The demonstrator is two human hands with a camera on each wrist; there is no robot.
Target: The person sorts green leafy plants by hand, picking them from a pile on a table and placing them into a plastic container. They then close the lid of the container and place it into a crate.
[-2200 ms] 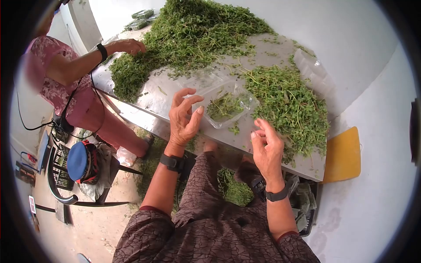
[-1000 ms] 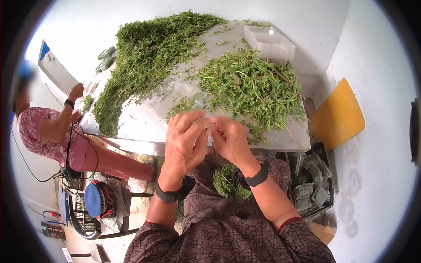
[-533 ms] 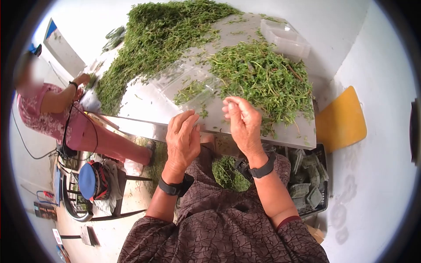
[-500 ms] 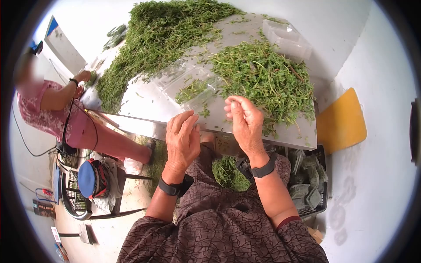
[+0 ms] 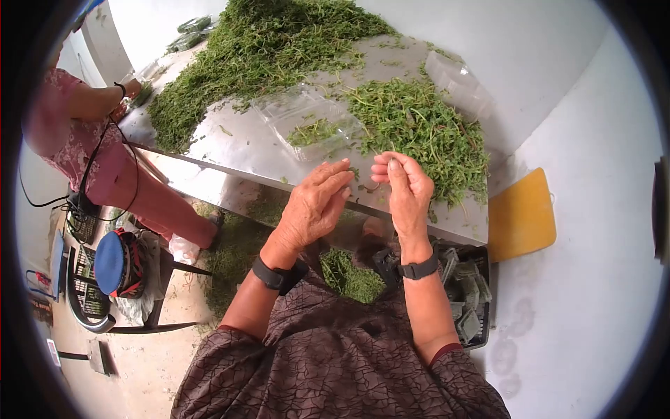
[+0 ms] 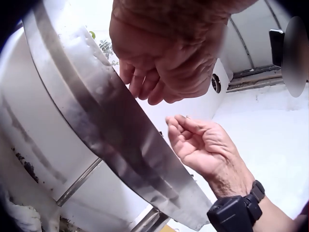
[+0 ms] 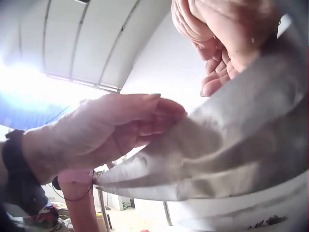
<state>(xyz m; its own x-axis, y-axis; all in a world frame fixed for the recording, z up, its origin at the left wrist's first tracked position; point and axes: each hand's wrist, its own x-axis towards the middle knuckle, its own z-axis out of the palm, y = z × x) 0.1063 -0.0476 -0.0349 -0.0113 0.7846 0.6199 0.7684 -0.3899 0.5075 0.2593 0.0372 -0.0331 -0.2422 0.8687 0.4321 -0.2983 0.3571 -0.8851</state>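
Observation:
My left hand (image 5: 315, 206) hovers over the table's front edge, its fingers loosely bent, and nothing shows in it. To its right my right hand (image 5: 408, 195) has its thumb near the bent forefinger; no held thing can be made out. The two hands are apart, palms facing each other, also in the left wrist view. Just behind them a clear plastic container (image 5: 335, 143) lies with its lid folded out to the left and some green sprigs (image 5: 312, 133) inside. A heap of leafy stems (image 5: 419, 126) is beside it on the right.
A larger green heap (image 5: 272, 59) covers the back left of the metal table (image 5: 241, 143). Clear containers (image 5: 457, 84) stand at the back right. A yellow board (image 5: 527, 220) and a crate of packs (image 5: 467, 300) are on the right. Another person (image 5: 105, 133) stands at the left.
The hands came together near the table edge and then parted. Since half a second ago, the head view has shifted and my left hand sits nearer to my right hand.

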